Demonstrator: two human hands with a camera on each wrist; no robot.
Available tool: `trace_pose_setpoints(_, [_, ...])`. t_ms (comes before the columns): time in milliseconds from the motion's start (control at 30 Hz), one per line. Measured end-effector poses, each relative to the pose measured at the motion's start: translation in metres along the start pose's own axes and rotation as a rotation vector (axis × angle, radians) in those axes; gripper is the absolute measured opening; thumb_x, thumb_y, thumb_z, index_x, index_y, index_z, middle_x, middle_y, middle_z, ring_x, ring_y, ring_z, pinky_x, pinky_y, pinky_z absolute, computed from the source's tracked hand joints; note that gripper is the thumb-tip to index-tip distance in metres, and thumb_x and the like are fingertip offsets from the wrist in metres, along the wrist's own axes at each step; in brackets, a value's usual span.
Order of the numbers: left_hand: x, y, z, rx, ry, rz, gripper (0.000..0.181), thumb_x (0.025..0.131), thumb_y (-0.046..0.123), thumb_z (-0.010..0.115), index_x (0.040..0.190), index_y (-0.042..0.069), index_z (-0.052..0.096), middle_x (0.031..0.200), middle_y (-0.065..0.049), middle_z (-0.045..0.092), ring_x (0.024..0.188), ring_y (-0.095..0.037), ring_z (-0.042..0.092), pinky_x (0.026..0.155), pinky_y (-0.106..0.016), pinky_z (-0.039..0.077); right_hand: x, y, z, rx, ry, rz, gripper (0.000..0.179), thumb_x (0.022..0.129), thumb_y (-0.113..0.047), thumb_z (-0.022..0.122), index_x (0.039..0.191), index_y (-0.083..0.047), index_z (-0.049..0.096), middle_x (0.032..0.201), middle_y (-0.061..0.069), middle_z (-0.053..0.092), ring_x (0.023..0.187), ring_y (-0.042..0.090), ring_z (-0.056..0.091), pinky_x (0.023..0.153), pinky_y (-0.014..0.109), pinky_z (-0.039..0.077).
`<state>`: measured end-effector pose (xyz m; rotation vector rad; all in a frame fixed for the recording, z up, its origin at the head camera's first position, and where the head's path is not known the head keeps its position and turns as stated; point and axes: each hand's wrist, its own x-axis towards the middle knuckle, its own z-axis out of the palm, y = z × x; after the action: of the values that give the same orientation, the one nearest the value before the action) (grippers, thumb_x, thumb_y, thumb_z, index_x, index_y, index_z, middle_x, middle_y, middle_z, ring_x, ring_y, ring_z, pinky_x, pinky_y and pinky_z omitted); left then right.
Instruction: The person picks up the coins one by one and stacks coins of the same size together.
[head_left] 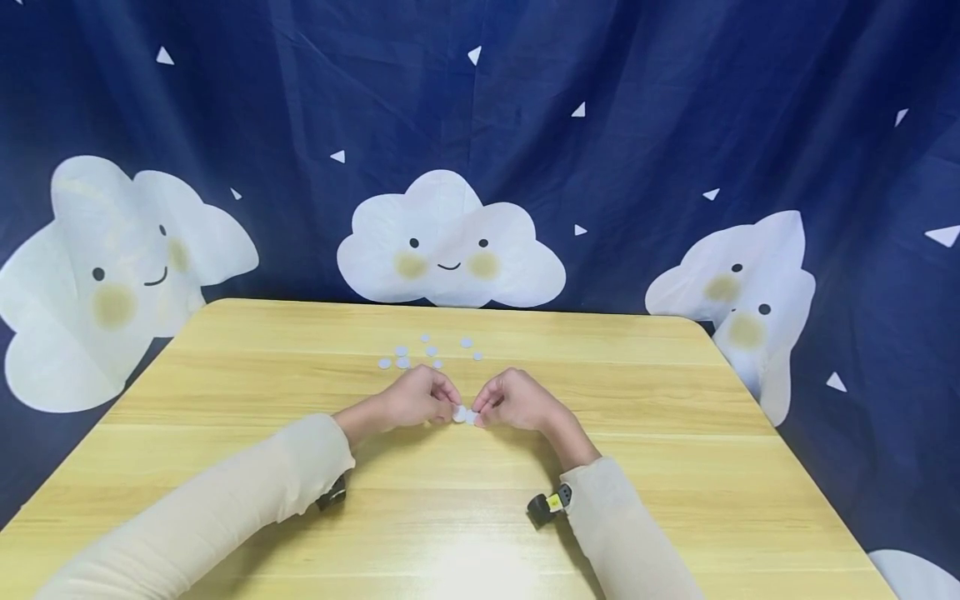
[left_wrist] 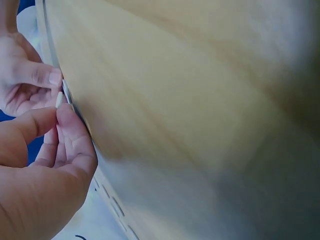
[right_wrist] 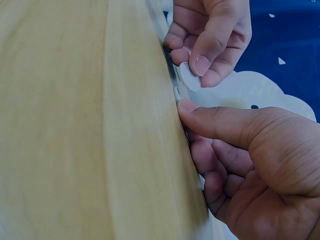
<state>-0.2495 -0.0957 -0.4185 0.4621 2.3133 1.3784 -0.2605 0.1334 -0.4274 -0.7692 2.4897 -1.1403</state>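
Observation:
Both hands meet over the middle of the wooden table. My left hand (head_left: 416,397) pinches a small round white disc (right_wrist: 190,76) between thumb and fingertips, tilted up on its edge. Opposite it, my right hand (head_left: 519,402) grips a second white disc (head_left: 471,417) low at the tabletop, thumb on its edge. Only a sliver of that second disc shows beside the thumb in the right wrist view. In the head view the two discs overlap between the fingertips.
Beyond the hands, several more white discs (head_left: 402,352) lie scattered flat on the wooden table (head_left: 645,392). A dark blue curtain (head_left: 300,100) with smiling clouds hangs behind the table's far edge. A black wrist camera (head_left: 542,508) is strapped at the right sleeve.

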Motion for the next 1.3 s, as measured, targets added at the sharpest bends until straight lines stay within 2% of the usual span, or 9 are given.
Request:
trace_pose_setpoints(167, [-0.001, 0.004, 0.007, -0.051, 0.008, -0.057, 0.011, 0.089, -0.004, 0.069, 0.098, 0.000, 0.073, 0.080, -0.009, 0.070, 0.068, -0.016, 0.060, 0.059, -0.024, 0.047, 0.000, 0.001, 0.000, -0.007, 0.002, -0.004, 0.010, 0.082, -0.004, 0.085, 0.088, -0.007, 0.078, 0.079, -0.002, 0.074, 0.073, 0.010, 0.068, 0.070, 0.026, 0.055])
trace_pose_setpoints(400, [0.000, 0.008, 0.013, -0.002, 0.060, -0.095, 0.009, 0.089, -0.002, 0.067, 0.093, 0.004, 0.073, 0.077, -0.008, 0.070, 0.065, -0.015, 0.057, 0.055, -0.024, 0.042, 0.001, 0.001, 0.001, 0.007, 0.000, -0.002, 0.010, 0.082, -0.003, 0.084, 0.088, -0.006, 0.078, 0.078, -0.002, 0.074, 0.073, 0.011, 0.068, 0.069, 0.027, 0.055])
trace_pose_setpoints(667, [0.002, 0.014, 0.019, 0.049, 0.120, -0.111, 0.010, 0.087, -0.003, 0.069, 0.091, 0.004, 0.076, 0.072, -0.005, 0.071, 0.066, -0.016, 0.062, 0.056, -0.023, 0.046, 0.001, 0.000, 0.000, 0.015, -0.007, -0.006, 0.009, 0.082, -0.003, 0.084, 0.088, -0.006, 0.077, 0.078, -0.001, 0.074, 0.073, 0.012, 0.068, 0.070, 0.027, 0.055])
trace_pose_setpoints(800, [0.001, 0.015, 0.021, 0.046, 0.134, -0.121, 0.008, 0.088, -0.002, 0.070, 0.090, 0.003, 0.076, 0.074, -0.004, 0.072, 0.069, -0.016, 0.066, 0.062, -0.025, 0.053, 0.001, 0.000, 0.000, 0.014, -0.007, -0.006, 0.010, 0.082, -0.003, 0.084, 0.088, -0.006, 0.077, 0.078, -0.001, 0.073, 0.072, 0.012, 0.067, 0.070, 0.028, 0.055])
trace_pose_setpoints(1067, [0.001, 0.014, 0.018, 0.023, 0.120, -0.121, 0.008, 0.090, -0.002, 0.072, 0.095, 0.001, 0.077, 0.084, -0.005, 0.074, 0.077, -0.017, 0.071, 0.072, -0.029, 0.059, 0.000, 0.001, 0.000, 0.010, -0.003, 0.005, 0.010, 0.082, -0.003, 0.084, 0.087, -0.006, 0.077, 0.077, -0.002, 0.073, 0.072, 0.012, 0.067, 0.071, 0.028, 0.054])
trace_pose_setpoints(1167, [0.001, 0.012, 0.016, 0.020, 0.107, -0.109, 0.008, 0.091, -0.002, 0.071, 0.097, 0.001, 0.076, 0.086, -0.005, 0.074, 0.078, -0.016, 0.071, 0.072, -0.029, 0.059, 0.001, 0.001, 0.001, 0.007, 0.001, 0.010, 0.010, 0.082, -0.003, 0.085, 0.086, -0.007, 0.077, 0.076, -0.002, 0.073, 0.072, 0.012, 0.067, 0.070, 0.028, 0.054])
trace_pose_setpoints(1300, [0.002, 0.009, 0.012, 0.108, 0.099, -0.058, 0.007, 0.089, -0.001, 0.074, 0.094, 0.004, 0.076, 0.082, -0.003, 0.072, 0.075, -0.014, 0.067, 0.068, -0.027, 0.055, 0.001, 0.001, 0.001, 0.004, 0.006, 0.013, 0.010, 0.081, -0.003, 0.084, 0.086, -0.008, 0.077, 0.075, -0.003, 0.072, 0.071, 0.012, 0.066, 0.070, 0.028, 0.053])
